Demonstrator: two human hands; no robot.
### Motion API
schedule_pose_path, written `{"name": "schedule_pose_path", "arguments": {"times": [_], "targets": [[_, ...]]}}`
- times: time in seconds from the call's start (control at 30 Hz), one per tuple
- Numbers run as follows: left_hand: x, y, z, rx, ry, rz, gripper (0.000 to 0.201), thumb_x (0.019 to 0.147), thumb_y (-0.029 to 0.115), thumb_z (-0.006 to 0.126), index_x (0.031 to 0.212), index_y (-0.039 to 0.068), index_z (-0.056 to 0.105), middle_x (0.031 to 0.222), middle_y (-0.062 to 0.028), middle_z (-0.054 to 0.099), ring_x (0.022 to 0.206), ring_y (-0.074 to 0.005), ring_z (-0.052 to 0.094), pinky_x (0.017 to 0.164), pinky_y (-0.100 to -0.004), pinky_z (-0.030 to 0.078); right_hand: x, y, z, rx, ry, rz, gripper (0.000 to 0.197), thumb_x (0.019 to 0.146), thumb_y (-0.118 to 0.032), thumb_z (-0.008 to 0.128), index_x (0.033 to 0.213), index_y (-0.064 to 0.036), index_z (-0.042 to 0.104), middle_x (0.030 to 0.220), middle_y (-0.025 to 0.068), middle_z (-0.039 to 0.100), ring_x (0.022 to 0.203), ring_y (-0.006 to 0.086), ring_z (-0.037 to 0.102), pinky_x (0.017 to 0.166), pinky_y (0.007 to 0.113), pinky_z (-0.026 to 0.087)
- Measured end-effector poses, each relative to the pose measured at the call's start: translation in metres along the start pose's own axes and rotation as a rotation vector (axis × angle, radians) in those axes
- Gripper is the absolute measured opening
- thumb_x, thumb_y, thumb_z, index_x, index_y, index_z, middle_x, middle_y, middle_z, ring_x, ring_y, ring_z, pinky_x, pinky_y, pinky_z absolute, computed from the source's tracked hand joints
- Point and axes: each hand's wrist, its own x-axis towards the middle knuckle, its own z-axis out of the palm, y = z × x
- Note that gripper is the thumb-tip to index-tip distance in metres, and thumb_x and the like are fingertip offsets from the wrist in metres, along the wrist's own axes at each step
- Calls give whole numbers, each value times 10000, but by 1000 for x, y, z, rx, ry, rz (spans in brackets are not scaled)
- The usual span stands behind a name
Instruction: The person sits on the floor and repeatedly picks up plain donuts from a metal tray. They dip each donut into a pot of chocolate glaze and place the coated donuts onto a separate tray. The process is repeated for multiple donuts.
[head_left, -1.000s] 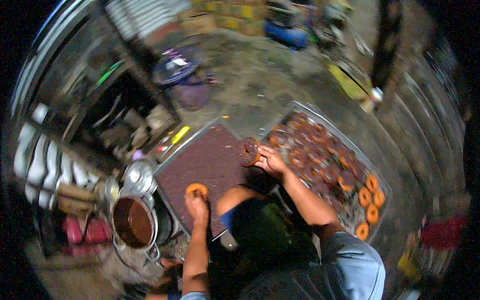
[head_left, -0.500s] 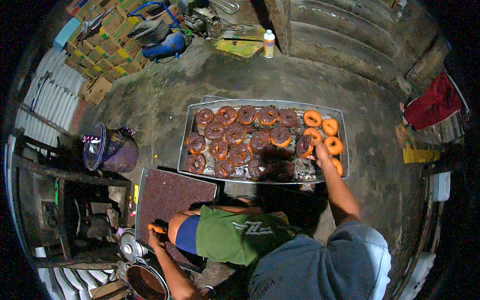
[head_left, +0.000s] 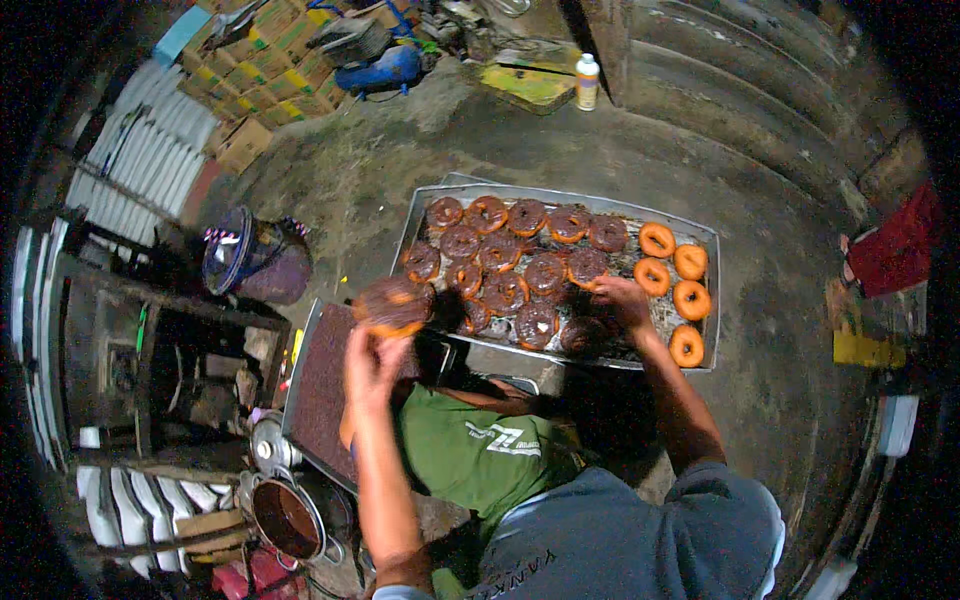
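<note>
My left hand (head_left: pixel 372 362) is raised and holds a doughnut (head_left: pixel 392 304) coated in chocolate sprinkles above the left tray (head_left: pixel 318 385), which is filled with dark sprinkles. My right hand (head_left: pixel 622 300) reaches onto the big metal tray (head_left: pixel 706 240) and rests on a chocolate doughnut among several coated doughnuts (head_left: pixel 505 250). Several plain orange doughnuts (head_left: pixel 676 280) lie at the tray's right end.
A pot of melted chocolate (head_left: pixel 287 518) stands at the lower left beside a steel container (head_left: pixel 266 444). A purple bucket (head_left: pixel 255 265) sits left of the trays. Cardboard boxes (head_left: pixel 250 60), a white bottle (head_left: pixel 587 82) and a red cloth (head_left: pixel 895 250) ring the dirt floor.
My left hand has lifted from the sprinkle tray with a coated doughnut. My right hand has shifted left along the big tray. The view has turned toward the big tray.
</note>
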Motion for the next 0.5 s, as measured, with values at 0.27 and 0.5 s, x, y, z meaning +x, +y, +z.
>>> {"name": "schedule_pose_path", "arguments": {"times": [0.27,0.5], "targets": [[-8,-139,135,-141,-175,-475,221,974,160,491,1153,42,547,1111,-82,636,1004,-214,637,834,-374,556,-27,-52,50,1009,-523,356,530,945,-313,487,1366,-4,398,1334,141,521,1194,230,534,994,432,440],[-16,-154,127,146,-91,-467,419,925,249,607,1310,104,531,1106,-9,625,923,-122,591,754,-293,505,-56,15,-112,533,-11,431,335,955,-140,451,1263,-17,495,1063,123,661,872,213,656,765,411,557]]}}
